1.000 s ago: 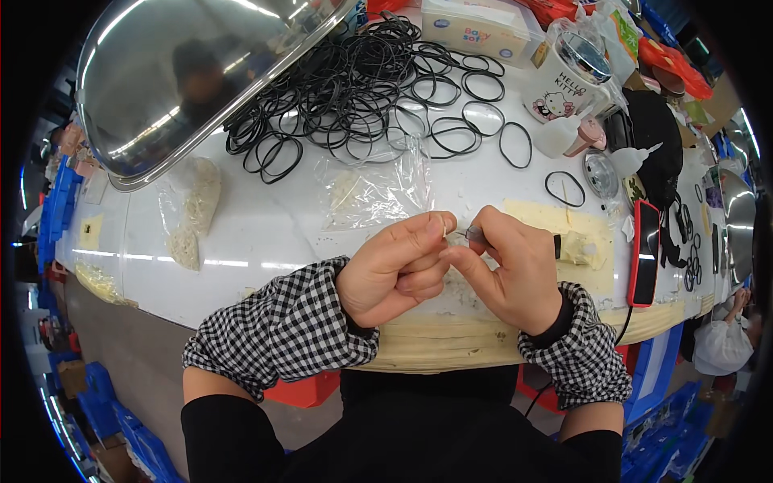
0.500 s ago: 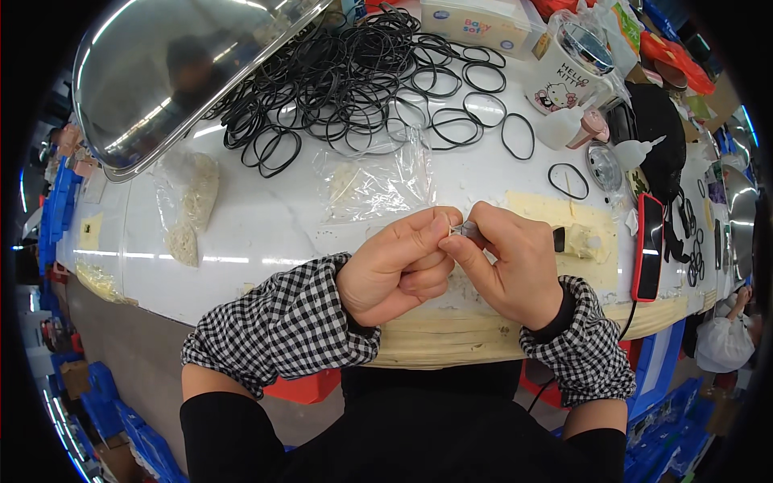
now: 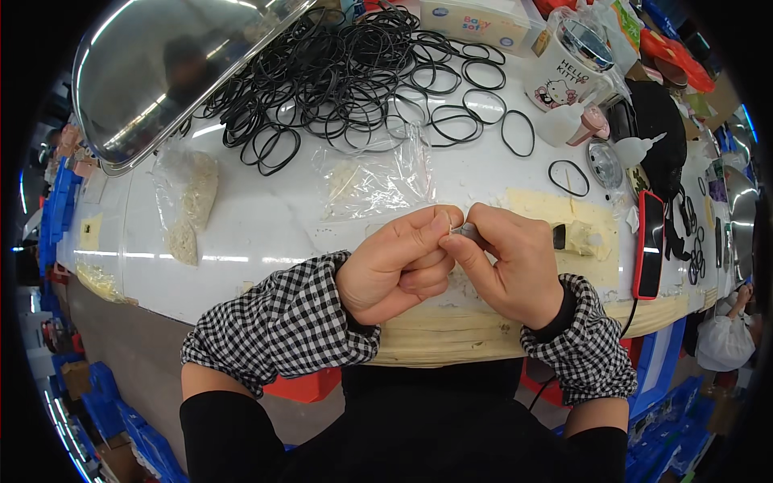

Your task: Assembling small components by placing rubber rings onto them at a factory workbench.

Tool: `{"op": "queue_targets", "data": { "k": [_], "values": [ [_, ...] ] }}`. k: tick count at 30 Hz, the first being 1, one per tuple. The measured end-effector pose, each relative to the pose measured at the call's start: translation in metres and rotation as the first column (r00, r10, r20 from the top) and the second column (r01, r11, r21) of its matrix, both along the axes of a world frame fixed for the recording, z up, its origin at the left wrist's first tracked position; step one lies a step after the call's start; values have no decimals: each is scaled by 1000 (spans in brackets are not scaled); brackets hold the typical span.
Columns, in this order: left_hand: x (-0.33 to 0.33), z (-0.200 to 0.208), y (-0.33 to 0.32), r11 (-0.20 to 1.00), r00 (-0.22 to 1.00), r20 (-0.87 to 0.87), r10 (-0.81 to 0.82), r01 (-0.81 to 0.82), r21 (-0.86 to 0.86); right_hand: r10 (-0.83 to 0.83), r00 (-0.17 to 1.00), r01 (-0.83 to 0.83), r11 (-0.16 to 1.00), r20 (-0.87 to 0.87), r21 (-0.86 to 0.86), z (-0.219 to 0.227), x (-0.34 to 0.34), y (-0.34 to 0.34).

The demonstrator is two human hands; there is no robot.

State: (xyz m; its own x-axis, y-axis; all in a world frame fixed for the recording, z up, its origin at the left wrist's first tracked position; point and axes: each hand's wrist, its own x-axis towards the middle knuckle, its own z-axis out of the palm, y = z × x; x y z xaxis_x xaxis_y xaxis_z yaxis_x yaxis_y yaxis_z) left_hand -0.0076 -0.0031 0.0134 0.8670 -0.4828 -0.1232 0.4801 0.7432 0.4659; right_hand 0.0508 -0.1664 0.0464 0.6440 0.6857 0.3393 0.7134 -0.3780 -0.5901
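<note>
My left hand [image 3: 400, 262] and my right hand [image 3: 507, 262] meet over the near edge of the white table [image 3: 266, 233]. Between their fingertips they pinch a small grey metal part [image 3: 469, 234], mostly hidden by the fingers. Both wrists wear black-and-white checked sleeve covers. Just beyond the hands lies a clear plastic bag [image 3: 374, 177] with small pale pieces. A big heap of black rubber rings [image 3: 346, 72] covers the far middle of the table.
A shiny metal tray [image 3: 161, 64] leans at the far left. Bags of pale pieces [image 3: 189, 205] lie left. To the right are a lone black ring [image 3: 568, 177], a white mug [image 3: 568, 64], a squeeze bottle [image 3: 636, 149] and a red-edged phone [image 3: 649, 253].
The hands have stayed together at the table edge, fingers shifting slightly around the small part. The view has tilted a little; nothing else on the table has moved.
</note>
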Motion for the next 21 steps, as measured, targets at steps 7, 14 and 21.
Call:
{"op": "queue_targets", "data": {
  "k": [7, 14, 21],
  "values": [
    [-1, 1, 0, 1000, 1000, -6, 4, -4, 0, 3, 1000, -3, 1000, 17, -8, 0, -1, 0],
    [-1, 0, 0, 1000, 1000, 3, 0, 0, -8, -4, 999, 4, 1000, 44, 3, -1, 0, 0],
    [-2, 1, -1, 1000, 1000, -9, 4, -4, -18, -2, 999, 1, 1000, 43, 5, -1, -1, 0]
  ]
}}
